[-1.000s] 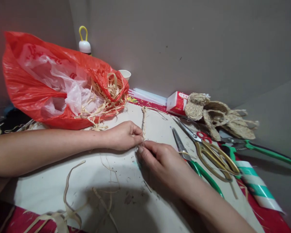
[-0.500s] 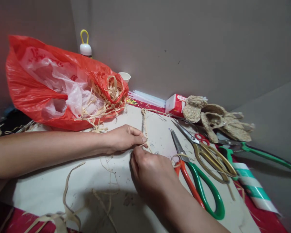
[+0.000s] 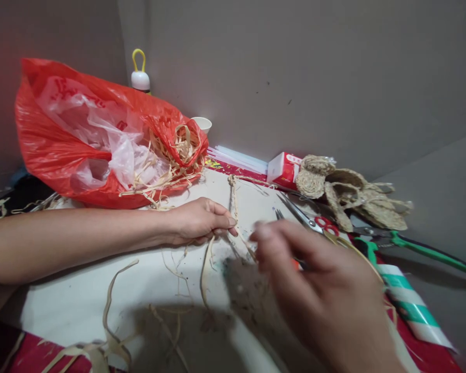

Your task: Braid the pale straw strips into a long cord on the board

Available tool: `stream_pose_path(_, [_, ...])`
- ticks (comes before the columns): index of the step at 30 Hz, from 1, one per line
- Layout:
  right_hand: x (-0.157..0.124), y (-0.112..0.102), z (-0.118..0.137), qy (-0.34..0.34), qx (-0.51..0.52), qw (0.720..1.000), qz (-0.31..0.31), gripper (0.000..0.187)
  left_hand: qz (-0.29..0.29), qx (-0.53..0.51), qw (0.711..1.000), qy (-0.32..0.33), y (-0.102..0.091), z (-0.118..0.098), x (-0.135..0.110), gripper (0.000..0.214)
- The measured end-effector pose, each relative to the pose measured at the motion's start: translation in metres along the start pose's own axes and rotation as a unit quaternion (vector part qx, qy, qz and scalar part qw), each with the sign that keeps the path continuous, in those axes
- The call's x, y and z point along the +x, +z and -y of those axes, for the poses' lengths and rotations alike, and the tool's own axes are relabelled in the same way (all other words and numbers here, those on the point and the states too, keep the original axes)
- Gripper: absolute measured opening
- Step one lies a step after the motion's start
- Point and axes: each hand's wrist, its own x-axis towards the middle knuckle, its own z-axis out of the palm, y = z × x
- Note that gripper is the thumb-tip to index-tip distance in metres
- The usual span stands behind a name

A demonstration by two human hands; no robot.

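My left hand (image 3: 209, 221) is closed in a pinch on the lower end of a braided raffia cord (image 3: 234, 199), which runs up from my fingertips to a knot. Below the pinch, a loose raffia strand (image 3: 205, 274) hangs down over the white board (image 3: 73, 295). Another raffia strand (image 3: 247, 245) slants from the pinch to my right hand (image 3: 314, 280). That hand is raised to the right and blurred by motion, its fingers curled together around the strand's far part. It hides most of the orange-and-green scissors (image 3: 280, 214).
A red plastic bag (image 3: 81, 176) full of raffia lies at the back left, near a white cup (image 3: 202, 124). On the right are gold-handled scissors (image 3: 299, 210), green-handled pliers (image 3: 427, 251), woven straw pieces (image 3: 349, 191) and a striped roll (image 3: 411, 303). Loose raffia (image 3: 108, 311) lies at front left.
My right hand has moved away from the left, to the right and nearer the camera, now covering the scissors. A raffia strand shows hanging below my left hand, which has stayed put.
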Motion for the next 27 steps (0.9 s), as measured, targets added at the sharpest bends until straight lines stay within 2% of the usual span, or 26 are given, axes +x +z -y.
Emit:
stream_pose_path(1, [0.006, -0.003, -0.006, 0.057, 0.021, 0.997, -0.045, 0.029, 0.005, 0.004, 1.0, 0.003, -0.001, 0.0, 0.0, 0.017])
stream_pose_path(2, [0.011, -0.004, -0.012, 0.101, 0.064, 0.992, -0.048, 0.027, 0.011, 0.008, 1.0, 0.004, -0.002, -0.001, 0.0, 0.017])
stream_pose_path(4, [0.02, 0.002, -0.027, 0.157, 0.162, 0.974, 0.035, 0.025, 0.021, 0.015, 1.0, 0.007, -0.003, -0.001, 0.0, 0.019])
stream_pose_path(7, [0.025, 0.016, -0.042, 0.203, 0.269, 0.918, 0.209, 0.037, 0.035, 0.021, 0.999, 0.018, -0.003, -0.001, 0.0, 0.021])
stream_pose_path(9, [0.025, 0.02, -0.046, 0.2, 0.294, 0.898, 0.26, 0.041, 0.037, 0.022, 0.999, 0.024, -0.003, -0.001, 0.0, 0.023])
stream_pose_path(14, [0.026, 0.017, -0.048, 0.145, 0.281, 0.901, 0.296, 0.028, 0.023, 0.049, 0.998, 0.027, -0.003, 0.001, 0.001, 0.023])
stream_pose_path(16, [0.027, 0.016, -0.049, 0.115, 0.238, 0.914, 0.308, 0.026, 0.022, 0.077, 0.996, 0.028, -0.004, 0.003, 0.002, 0.02])
stream_pose_path(19, [0.027, 0.017, -0.051, 0.071, 0.176, 0.936, 0.296, 0.027, 0.029, 0.122, 0.99, 0.065, -0.007, 0.006, 0.007, 0.018])
stream_pose_path(21, [0.026, 0.02, -0.053, 0.079, 0.196, 0.928, 0.307, 0.029, 0.05, 0.139, 0.985, 0.089, -0.009, 0.008, 0.009, 0.02])
stream_pose_path(25, [0.023, 0.025, -0.056, 0.156, 0.292, 0.887, 0.321, 0.025, 0.066, 0.163, 0.979, 0.101, -0.011, 0.009, 0.011, 0.022])
stream_pose_path(27, [0.022, 0.027, -0.055, 0.17, 0.304, 0.881, 0.321, 0.023, 0.072, 0.17, 0.977, 0.104, -0.01, 0.009, 0.01, 0.023])
